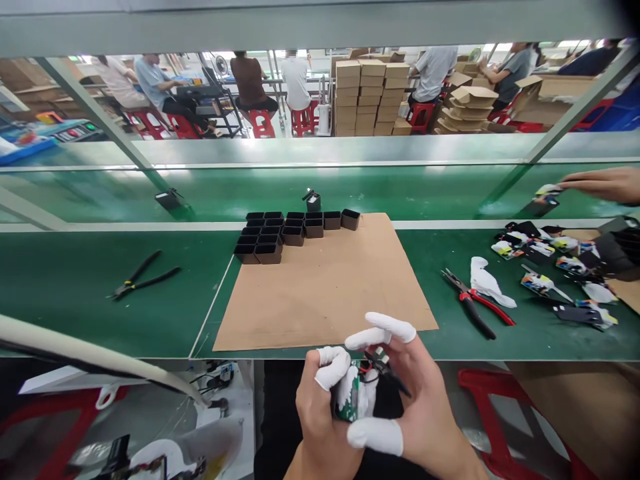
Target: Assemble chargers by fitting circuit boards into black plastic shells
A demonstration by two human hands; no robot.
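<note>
My left hand (325, 400), with white finger cots on its fingertips, grips a small green circuit board (349, 397) held up over my lap. White material covers part of the board, and red and black wires (373, 365) come off its top. Around the board's right side is my right hand (423, 390), its cotted fingers and thumb spread wide apart. A black cable piece (395, 380) lies in front of that palm; whether the hand touches it I cannot tell. Beyond my hands, black open-topped boxes (267, 252) stand in rows on a brown cardboard sheet (325, 293).
Black-handled pliers (143, 277) lie at left, red-and-black pliers (475, 303) at right beside a white glove-like piece (490, 283). Several circuit boards (543, 283) are heaped at far right. A co-worker's hand (600, 183) holds a part there. A pale hose (100, 360) crosses lower left.
</note>
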